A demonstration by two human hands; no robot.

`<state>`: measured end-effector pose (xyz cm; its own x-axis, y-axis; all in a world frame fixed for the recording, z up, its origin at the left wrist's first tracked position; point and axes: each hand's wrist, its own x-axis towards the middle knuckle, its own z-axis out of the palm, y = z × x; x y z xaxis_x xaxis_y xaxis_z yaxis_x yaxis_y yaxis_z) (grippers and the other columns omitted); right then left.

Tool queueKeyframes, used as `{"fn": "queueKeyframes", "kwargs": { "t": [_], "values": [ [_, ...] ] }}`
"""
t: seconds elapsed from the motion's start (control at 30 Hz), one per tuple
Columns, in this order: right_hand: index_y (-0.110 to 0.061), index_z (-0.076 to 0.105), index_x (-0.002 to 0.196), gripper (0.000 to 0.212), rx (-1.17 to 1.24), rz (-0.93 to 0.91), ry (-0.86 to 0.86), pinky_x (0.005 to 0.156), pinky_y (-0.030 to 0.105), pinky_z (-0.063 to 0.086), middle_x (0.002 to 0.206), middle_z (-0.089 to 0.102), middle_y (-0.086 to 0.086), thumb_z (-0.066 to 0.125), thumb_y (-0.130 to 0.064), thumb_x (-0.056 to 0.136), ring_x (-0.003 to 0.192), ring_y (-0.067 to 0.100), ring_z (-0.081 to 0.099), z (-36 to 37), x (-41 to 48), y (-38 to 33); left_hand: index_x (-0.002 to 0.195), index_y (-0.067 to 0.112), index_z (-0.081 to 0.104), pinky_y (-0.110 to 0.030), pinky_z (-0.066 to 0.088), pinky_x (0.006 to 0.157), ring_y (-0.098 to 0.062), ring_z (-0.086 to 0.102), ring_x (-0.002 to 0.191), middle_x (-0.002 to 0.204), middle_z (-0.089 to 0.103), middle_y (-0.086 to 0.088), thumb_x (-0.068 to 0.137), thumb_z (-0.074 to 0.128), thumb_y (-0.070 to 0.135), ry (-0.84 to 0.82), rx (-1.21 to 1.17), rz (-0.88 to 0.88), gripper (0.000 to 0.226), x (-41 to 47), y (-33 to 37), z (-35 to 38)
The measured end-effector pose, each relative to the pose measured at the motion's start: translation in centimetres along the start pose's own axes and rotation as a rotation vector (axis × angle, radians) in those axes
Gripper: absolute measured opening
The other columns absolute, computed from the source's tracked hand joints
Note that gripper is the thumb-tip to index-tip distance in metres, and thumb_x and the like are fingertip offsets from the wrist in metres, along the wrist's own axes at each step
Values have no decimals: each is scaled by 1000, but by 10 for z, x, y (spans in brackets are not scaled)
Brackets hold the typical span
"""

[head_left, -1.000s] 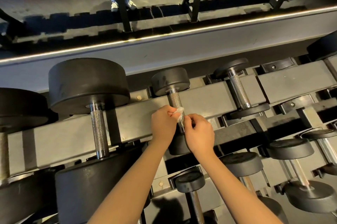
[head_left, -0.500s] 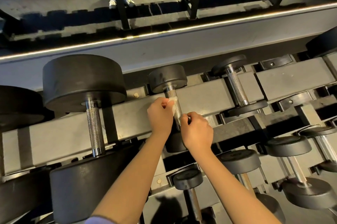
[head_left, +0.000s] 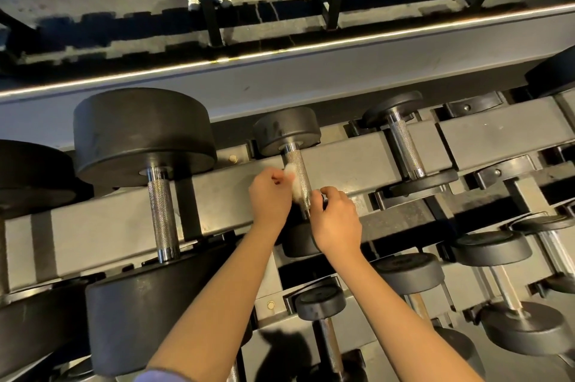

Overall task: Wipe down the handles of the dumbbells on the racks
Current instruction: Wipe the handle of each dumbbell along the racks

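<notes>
Pinching wipe (head_left: 294, 183) against dumbbell handle (head_left: 298, 165): left hand (head_left: 269, 198).

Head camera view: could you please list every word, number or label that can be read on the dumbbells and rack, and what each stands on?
None can be read.
On the black round dumbbell head on the lower tier: faint marks on its face, too blurred to read.
On the grey steel rack beam, the knurled steel handle and the white wipe: no text.
</notes>
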<state>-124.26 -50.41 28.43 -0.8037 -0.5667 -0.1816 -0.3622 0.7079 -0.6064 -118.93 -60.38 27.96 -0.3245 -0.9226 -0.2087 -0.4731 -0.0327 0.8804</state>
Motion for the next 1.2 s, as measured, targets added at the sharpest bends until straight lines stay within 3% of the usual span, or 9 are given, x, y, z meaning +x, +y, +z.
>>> {"fn": "queueKeyframes", "kwargs": {
  "t": [0.13, 0.3, 0.53, 0.7, 0.83, 0.93, 1.0, 1.07, 1.2],
  "values": [
    [-15, 58, 118, 40, 19, 1, 24, 83, 36, 46, 114, 61, 4, 34, -40, 98, 104, 22, 54, 2, 1, 2, 84, 10, 63, -3, 36, 57, -6, 52, 75, 80, 59, 5, 90, 62, 17, 39, 61, 11, 9, 18, 14, 2],
    [-13, 58, 117, 38, -22, -18, 33, 82, 38, 47, 113, 62, 5, 36, -39, 99, 103, 24, 55, 3, 1, 2, 72, 9, 64, -22, 43, 65, -12, 54, 67, 68, 59, 2, 88, 65, 15, -88, 69, 24, 17, -2, 2, -2],
    [-17, 66, 106, 33, 32, -32, 19, 78, 34, 45, 105, 63, 1, 39, -35, 98, 99, 20, 54, 4, 2, 4, 62, 22, 57, -21, 41, 61, -8, 51, 64, 64, 55, 6, 87, 65, 19, -298, 241, 29, 27, -22, 1, -14],
    [-16, 71, 88, 25, 201, -152, 14, 71, 33, 44, 86, 65, -3, 49, -26, 96, 85, 17, 56, -1, 1, 7, 77, 13, 70, -21, 46, 68, -10, 58, 73, 69, 61, 7, 88, 63, 16, -252, 136, 60, 13, -29, 10, -14],
    [-13, 72, 96, 17, 491, -111, -64, 62, 20, 44, 76, 66, -1, 55, -18, 94, 70, 11, 58, -15, 7, 4, 85, 12, 71, -24, 51, 72, -10, 61, 76, 77, 64, 5, 92, 56, 13, -297, 37, 71, 16, -27, 22, -18],
    [-7, 69, 88, 21, 412, -114, 8, 60, 28, 45, 69, 63, 6, 54, -19, 95, 64, 16, 56, -23, 20, -1, 76, 16, 62, -24, 45, 77, -8, 53, 80, 82, 58, 2, 96, 46, 15, -208, 198, 308, 26, -20, 40, -27],
    [-8, 68, 87, 23, 232, -125, 18, 60, 32, 46, 71, 64, 8, 53, -23, 96, 66, 20, 58, -24, 31, -4, 105, 17, 65, -19, 37, 95, -6, 49, 104, 112, 55, 1, 98, 43, 16, -87, 252, 412, 23, -10, 48, -31],
    [-10, 70, 90, 19, 85, -128, -93, 65, 31, 48, 80, 67, 7, 58, -25, 93, 73, 22, 61, -22, 38, -5, 135, 12, 51, -17, 26, 104, -10, 38, 126, 136, 45, 0, 100, 42, 17, -10, 310, 462, 36, 3, 50, -32],
    [-6, 68, 84, 17, 41, -138, -150, 65, 27, 44, 78, 66, 8, 63, -21, 89, 71, 20, 57, -14, 37, -4, 141, 13, 44, -21, 28, 106, -14, 35, 132, 144, 43, -2, 101, 40, 16, -81, 436, 499, 41, 19, 37, -32]
  ]
}}
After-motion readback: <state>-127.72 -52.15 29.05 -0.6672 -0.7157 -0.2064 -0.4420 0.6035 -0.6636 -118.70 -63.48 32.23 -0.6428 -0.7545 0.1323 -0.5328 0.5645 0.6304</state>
